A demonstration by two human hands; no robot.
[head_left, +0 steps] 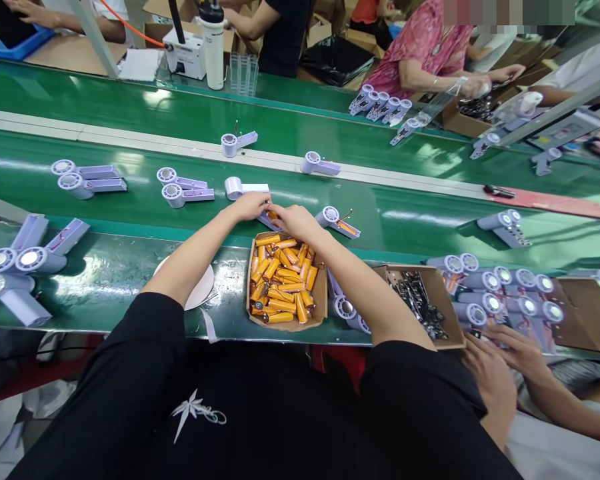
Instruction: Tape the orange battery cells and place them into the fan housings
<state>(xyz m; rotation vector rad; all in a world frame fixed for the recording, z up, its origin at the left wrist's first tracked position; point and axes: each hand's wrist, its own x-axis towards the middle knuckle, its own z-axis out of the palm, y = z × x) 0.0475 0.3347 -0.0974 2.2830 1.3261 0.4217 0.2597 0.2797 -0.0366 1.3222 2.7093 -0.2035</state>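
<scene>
Left hand [254, 205] and right hand [295, 221] both pinching a lilac fan handle [267, 221]; battery box [322, 293] hugs the bench's [231, 270] near edge, so one careless bump could spill it.

On the near desk [105, 283], a cardboard box [320, 300] holds batteries [285, 280]. Left of it lies a disc [203, 288], then 3 fan housings [41, 259] at the far left. Right of it come more housings [344, 307], a box of small parts [420, 300], a housing cluster [503, 293] and another box [590, 313]. Behind the desk, a conveyor belt [405, 200] carries 2 pairs of housings [74, 185] on its left. Beyond, 2 housings [229, 145] sit on a rail [155, 139], with a second belt [130, 100] behind.
</scene>
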